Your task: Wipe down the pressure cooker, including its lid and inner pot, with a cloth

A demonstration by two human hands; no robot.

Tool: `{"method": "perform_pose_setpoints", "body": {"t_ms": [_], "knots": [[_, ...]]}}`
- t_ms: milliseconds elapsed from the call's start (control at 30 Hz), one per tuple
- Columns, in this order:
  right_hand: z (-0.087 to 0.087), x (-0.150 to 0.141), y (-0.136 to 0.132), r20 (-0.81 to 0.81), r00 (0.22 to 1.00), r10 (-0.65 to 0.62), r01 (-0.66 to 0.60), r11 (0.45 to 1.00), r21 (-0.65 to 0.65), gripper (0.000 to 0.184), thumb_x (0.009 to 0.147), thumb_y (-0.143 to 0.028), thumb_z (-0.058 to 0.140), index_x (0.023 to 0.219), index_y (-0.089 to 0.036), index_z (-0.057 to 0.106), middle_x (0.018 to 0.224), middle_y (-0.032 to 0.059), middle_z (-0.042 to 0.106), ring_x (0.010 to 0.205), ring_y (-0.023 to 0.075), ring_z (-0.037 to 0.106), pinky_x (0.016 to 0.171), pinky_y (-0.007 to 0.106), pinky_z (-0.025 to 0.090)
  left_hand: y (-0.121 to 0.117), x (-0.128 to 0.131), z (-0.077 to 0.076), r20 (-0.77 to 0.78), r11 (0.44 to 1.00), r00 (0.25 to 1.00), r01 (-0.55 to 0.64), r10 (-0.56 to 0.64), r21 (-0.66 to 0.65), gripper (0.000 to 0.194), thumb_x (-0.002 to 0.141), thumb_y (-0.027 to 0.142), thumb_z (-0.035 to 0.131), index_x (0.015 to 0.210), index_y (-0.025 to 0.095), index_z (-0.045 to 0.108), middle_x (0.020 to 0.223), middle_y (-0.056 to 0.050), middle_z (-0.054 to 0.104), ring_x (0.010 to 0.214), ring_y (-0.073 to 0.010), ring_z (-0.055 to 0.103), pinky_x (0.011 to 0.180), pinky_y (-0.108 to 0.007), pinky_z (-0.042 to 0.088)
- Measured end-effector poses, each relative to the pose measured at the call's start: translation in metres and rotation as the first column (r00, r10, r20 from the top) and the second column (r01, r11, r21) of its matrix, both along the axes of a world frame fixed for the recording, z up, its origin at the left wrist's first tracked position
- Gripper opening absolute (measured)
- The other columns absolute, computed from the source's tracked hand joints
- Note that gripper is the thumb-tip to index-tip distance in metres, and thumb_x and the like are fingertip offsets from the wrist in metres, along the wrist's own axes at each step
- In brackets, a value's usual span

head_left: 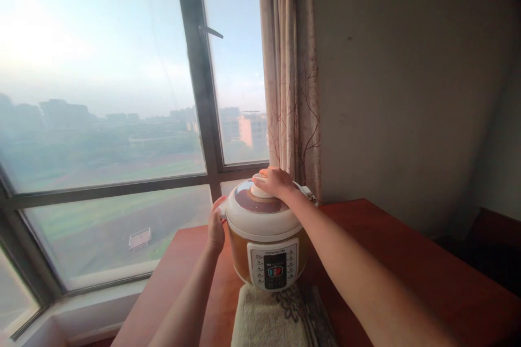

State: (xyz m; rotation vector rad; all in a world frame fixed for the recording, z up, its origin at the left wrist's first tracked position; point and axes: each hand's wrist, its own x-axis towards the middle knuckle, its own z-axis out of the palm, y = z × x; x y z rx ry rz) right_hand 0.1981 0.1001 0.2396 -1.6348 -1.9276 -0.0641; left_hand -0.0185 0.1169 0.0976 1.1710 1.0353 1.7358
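A white and gold electric pressure cooker (268, 227) stands upright on a reddish-brown table, its control panel facing me. My right hand (275, 181) lies over the knob on top of the lid, fingers wrapped around it. At the cooker's left side, my left hand (217, 226) grips the side handle (222, 208). The lid sits on the pot. In front of the cooker, close to me, lies a folded pale green towel (271, 317) with a dark pattern along its right side.
The wooden table (411, 265) stretches to the right of the cooker. Behind and to the left is a large window (195, 65) with a dark frame. A patterned curtain (287, 65) hangs behind the cooker, beside a plain wall (391, 92).
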Motion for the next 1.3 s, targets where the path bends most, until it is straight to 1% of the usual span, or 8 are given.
{"method": "perform_pose_setpoints", "body": {"t_ms": [267,500,800,900,1000,1100,1200,1300], "knots": [[0.002,-0.017,-0.01,0.019,0.992,-0.125,0.125,0.992,-0.021,0.049,0.092,-0.06,0.052,0.113,-0.022,0.075,0.113,0.0153,0.071,0.102,0.0317,0.069,0.084,0.039,0.05,-0.003,0.003,0.001,0.019,1.0,1.0,0.007,-0.007,-0.009,0.05,0.081,0.053,0.048,0.121,0.025,0.063,0.117,-0.005,0.069,0.105,-0.0249,0.061,0.075,-0.03,0.044],[0.002,-0.001,-0.004,0.046,0.999,0.017,-0.016,1.0,-0.012,0.047,0.092,-0.063,0.051,0.114,-0.029,0.074,0.116,0.0072,0.07,0.101,0.026,0.068,0.082,0.032,0.047,0.001,0.001,-0.003,0.028,1.0,1.0,0.003,-0.002,-0.015,0.048,0.084,0.049,0.046,0.122,0.026,0.064,0.114,-0.005,0.07,0.103,-0.0242,0.061,0.078,-0.031,0.045],[-0.004,0.005,0.003,0.017,0.995,0.097,-0.097,0.995,0.036,0.047,0.09,-0.063,0.052,0.111,-0.027,0.075,0.112,0.0071,0.07,0.095,0.0263,0.068,0.081,0.033,0.048,-0.002,0.0,-0.003,0.037,1.0,0.999,0.025,-0.025,-0.008,0.052,0.084,0.052,0.048,0.126,0.025,0.062,0.115,-0.005,0.069,0.103,-0.0247,0.061,0.077,-0.031,0.046],[-0.008,0.014,-0.001,-0.027,0.99,0.137,-0.133,0.986,0.1,0.045,0.092,-0.06,0.052,0.112,-0.027,0.074,0.115,0.0068,0.07,0.106,0.0262,0.064,0.089,0.033,0.047,-0.007,0.001,0.001,0.059,0.998,0.997,0.06,-0.059,-0.015,0.054,0.083,0.05,0.05,0.129,0.025,0.06,0.121,-0.006,0.069,0.106,-0.0247,0.062,0.08,-0.031,0.047],[-0.018,0.036,-0.009,-0.104,0.981,0.163,-0.14,0.97,0.197,0.038,0.096,-0.048,0.051,0.115,-0.024,0.073,0.122,0.0073,0.068,0.119,0.0238,0.057,0.101,0.032,0.043,-0.011,0.0,0.005,0.067,0.995,0.993,0.095,-0.093,-0.029,0.055,0.083,0.05,0.051,0.132,0.026,0.059,0.128,-0.006,0.067,0.111,-0.0248,0.062,0.085,-0.033,0.049],[-0.036,0.072,-0.015,-0.221,0.963,0.156,-0.093,0.959,0.269,0.035,0.094,-0.04,0.05,0.11,-0.02,0.074,0.12,0.0097,0.069,0.118,0.0246,0.058,0.106,0.035,0.041,-0.014,-0.006,0.009,0.03,0.993,0.995,0.101,-0.099,-0.069,0.057,0.083,0.049,0.051,0.134,0.026,0.058,0.119,-0.007,0.069,0.105,-0.0242,0.064,0.087,-0.036,0.049],[-0.063,0.111,-0.019,-0.376,0.919,0.117,-0.001,0.955,0.295,0.035,0.089,-0.039,0.05,0.104,-0.018,0.074,0.119,0.0132,0.069,0.116,0.0274,0.059,0.109,0.041,0.04,-0.019,-0.013,0.016,-0.037,0.991,0.997,0.058,-0.063,-0.123,0.057,0.08,0.046,0.058,0.131,0.023,0.06,0.107,-0.007,0.069,0.094,-0.0235,0.065,0.084,-0.038,0.05],[-0.095,0.138,-0.019,-0.553,0.831,0.068,0.093,0.962,0.259,0.038,0.08,-0.048,0.055,0.099,-0.019,0.073,0.116,0.0145,0.07,0.115,0.0304,0.061,0.107,0.046,0.042,-0.023,-0.014,0.025,-0.08,0.993,0.997,-0.03,0.021,-0.117,0.06,0.079,0.049,0.063,0.133,0.023,0.056,0.111,-0.008,0.068,0.095,-0.0241,0.065,0.082,-0.037,0.05]]}}
